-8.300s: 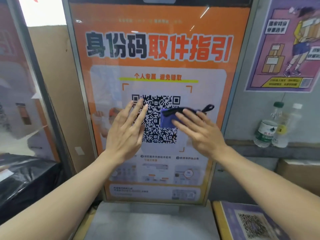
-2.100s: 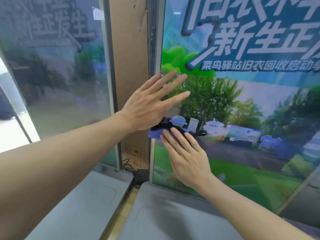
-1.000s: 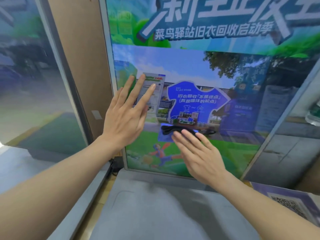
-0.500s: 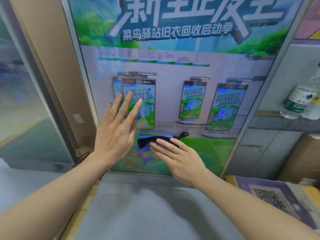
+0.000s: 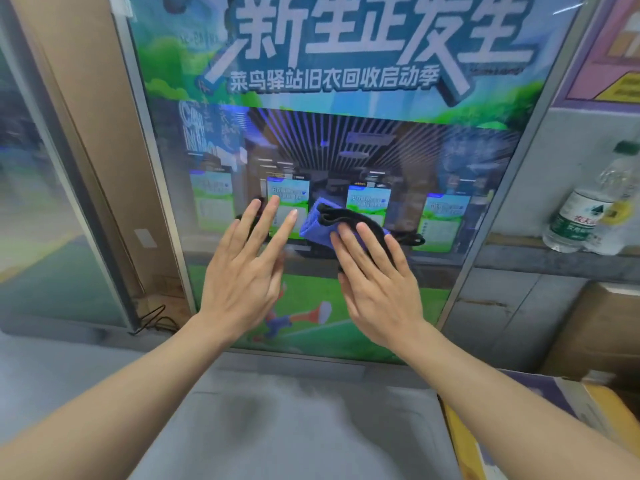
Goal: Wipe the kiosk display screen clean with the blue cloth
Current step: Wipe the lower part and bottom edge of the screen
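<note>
The tall kiosk display screen (image 5: 346,140) stands upright in front of me, showing a green and blue advertisement with large white characters. My right hand (image 5: 377,282) lies flat, pressing the folded blue cloth (image 5: 317,225) with black trim against the lower middle of the glass; only the cloth's upper left part and a black loop at the right show past my fingers. My left hand (image 5: 242,275) rests flat on the screen just left of the cloth, fingers spread, holding nothing.
A grey ledge (image 5: 294,420) runs below the screen. A cardboard panel (image 5: 97,133) and another glass panel (image 5: 38,220) stand at the left. Plastic water bottles (image 5: 588,216) sit on a shelf at the right, with cardboard boxes (image 5: 595,334) and a printed sheet (image 5: 540,407) below.
Both hands have slid up and to the right on the glass, the right one carrying the cloth higher. The picture on the screen has changed to a dark indoor scene.
</note>
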`<state>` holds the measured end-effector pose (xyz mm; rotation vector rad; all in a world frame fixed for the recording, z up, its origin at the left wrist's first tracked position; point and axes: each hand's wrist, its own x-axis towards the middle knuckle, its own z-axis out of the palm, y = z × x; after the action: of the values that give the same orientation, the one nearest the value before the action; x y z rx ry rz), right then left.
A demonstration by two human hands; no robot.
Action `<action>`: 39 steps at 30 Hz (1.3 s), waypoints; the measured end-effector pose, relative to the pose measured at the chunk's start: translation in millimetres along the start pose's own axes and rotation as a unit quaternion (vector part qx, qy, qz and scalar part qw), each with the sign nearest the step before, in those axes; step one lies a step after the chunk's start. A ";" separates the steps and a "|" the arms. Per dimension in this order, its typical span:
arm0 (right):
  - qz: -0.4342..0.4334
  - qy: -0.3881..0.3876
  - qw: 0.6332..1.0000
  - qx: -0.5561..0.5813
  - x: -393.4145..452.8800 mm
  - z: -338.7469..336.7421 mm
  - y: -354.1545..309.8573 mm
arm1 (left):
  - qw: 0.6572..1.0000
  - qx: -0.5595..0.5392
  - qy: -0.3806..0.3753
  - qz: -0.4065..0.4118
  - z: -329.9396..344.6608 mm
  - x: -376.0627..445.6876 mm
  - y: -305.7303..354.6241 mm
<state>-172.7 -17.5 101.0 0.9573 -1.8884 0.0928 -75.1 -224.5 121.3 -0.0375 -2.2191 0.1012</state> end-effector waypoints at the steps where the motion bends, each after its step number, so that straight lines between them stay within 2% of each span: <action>1: -0.008 -0.008 1.000 0.005 -8.2 4.5 -5.4 | 1.000 0.000 -0.003 -0.001 0.9 -1.9 0.1; 6: -0.127 -0.093 0.987 0.032 -60.2 19.4 -9.1 | 0.999 0.018 -0.031 0.013 4.6 -16.0 -5.9; 9: -0.160 -0.117 0.980 0.019 -75.5 15.4 11.1 | 0.999 0.023 -0.035 0.007 4.8 -15.6 -6.7; 11: -0.151 -0.110 0.982 0.012 -77.3 9.3 29.1 | 0.999 0.022 -0.029 -0.001 4.9 -15.1 -3.2; 16: -0.090 -0.036 0.995 -0.023 -54.1 -9.4 73.2 | 0.999 0.018 -0.023 0.026 9.2 -6.1 12.3; 19: -0.074 -0.011 0.997 -0.025 -43.4 -11.6 80.0 | 0.999 0.010 -0.016 0.032 14.4 0.1 25.4; 24: -0.079 -0.017 0.996 -0.022 -64.1 3.7 64.8 | 0.999 0.008 -0.024 0.034 24.5 -5.6 39.5; 30: -0.174 -0.082 0.981 -0.001 -101.3 12.2 66.3 | 0.999 0.024 -0.022 0.039 27.4 -7.2 37.6; 33: -0.184 -0.095 0.978 -0.015 -107.9 4.1 83.2 | 0.999 0.030 -0.020 0.032 28.6 -7.7 38.6; 39: -0.084 -0.004 0.996 -0.042 -80.7 -14.1 126.1 | 0.998 0.048 -0.003 0.032 33.4 -9.6 39.3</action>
<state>-227.3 121.9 85.7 1.0557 -1.7962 -0.0904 -96.2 -188.0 90.2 -0.0559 -2.2159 0.2447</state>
